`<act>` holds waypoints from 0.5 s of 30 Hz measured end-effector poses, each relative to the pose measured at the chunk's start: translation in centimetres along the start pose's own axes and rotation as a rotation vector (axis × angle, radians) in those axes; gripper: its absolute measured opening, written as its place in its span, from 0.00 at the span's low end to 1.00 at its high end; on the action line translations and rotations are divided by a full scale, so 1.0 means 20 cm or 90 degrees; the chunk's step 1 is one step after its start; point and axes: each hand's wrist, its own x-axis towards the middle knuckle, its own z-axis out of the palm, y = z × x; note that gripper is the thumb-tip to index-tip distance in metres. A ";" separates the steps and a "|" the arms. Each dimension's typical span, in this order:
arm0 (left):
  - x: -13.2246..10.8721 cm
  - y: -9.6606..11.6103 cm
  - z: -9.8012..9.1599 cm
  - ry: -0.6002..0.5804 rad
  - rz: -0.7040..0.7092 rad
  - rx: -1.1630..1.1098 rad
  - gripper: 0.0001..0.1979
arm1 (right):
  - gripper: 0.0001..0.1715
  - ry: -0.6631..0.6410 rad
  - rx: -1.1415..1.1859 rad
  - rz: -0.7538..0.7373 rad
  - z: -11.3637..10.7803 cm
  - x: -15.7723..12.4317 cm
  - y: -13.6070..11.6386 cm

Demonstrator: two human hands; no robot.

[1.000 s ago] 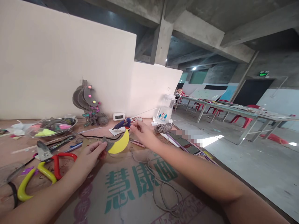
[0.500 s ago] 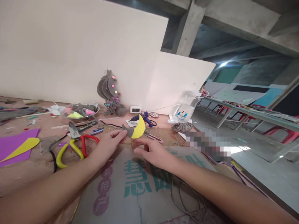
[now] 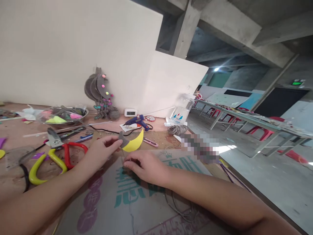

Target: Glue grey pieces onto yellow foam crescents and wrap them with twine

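Observation:
A crescent-shaped cutout (image 3: 134, 143), yellow with a grey patch at its left end, is held up above the printed sheet (image 3: 107, 202). My left hand (image 3: 105, 148) pinches it by the grey end between thumb and fingers. Just below, my right hand (image 3: 144, 165) is closed in a pinch on a thin string (image 3: 123, 153) that runs up towards the crescent. Where the string meets the crescent is too small to make out. More of the cord lies looped on the sheet under my right forearm.
Left of my hands lie pliers (image 3: 56, 153) with red and yellow handles. Behind are a blue glue gun (image 3: 140, 122), a small digital clock (image 3: 130, 112), a bowl (image 3: 84, 114) of scraps and a grey decorated ornament (image 3: 97, 89). A twine coil (image 3: 177, 130) and clear jug (image 3: 183, 109) stand right.
The view has turned to the right, so things on the table appear further left. The crescent has tipped to lie more level. Both hands keep their pinches.

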 end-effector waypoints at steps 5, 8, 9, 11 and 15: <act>-0.01 0.00 0.00 0.006 0.027 -0.018 0.24 | 0.13 0.023 -0.033 0.008 0.00 -0.01 0.01; -0.02 0.01 0.00 -0.021 0.041 0.043 0.16 | 0.13 0.041 -0.030 -0.006 0.00 0.00 0.02; -0.03 0.01 0.00 -0.029 0.047 0.059 0.15 | 0.12 0.045 -0.028 -0.015 -0.01 0.00 0.02; -0.03 0.02 0.01 -0.043 0.060 0.069 0.15 | 0.12 0.057 -0.023 -0.039 -0.01 0.00 0.02; -0.04 0.02 0.01 -0.066 0.077 0.056 0.17 | 0.13 0.113 -0.006 -0.067 -0.02 0.00 0.03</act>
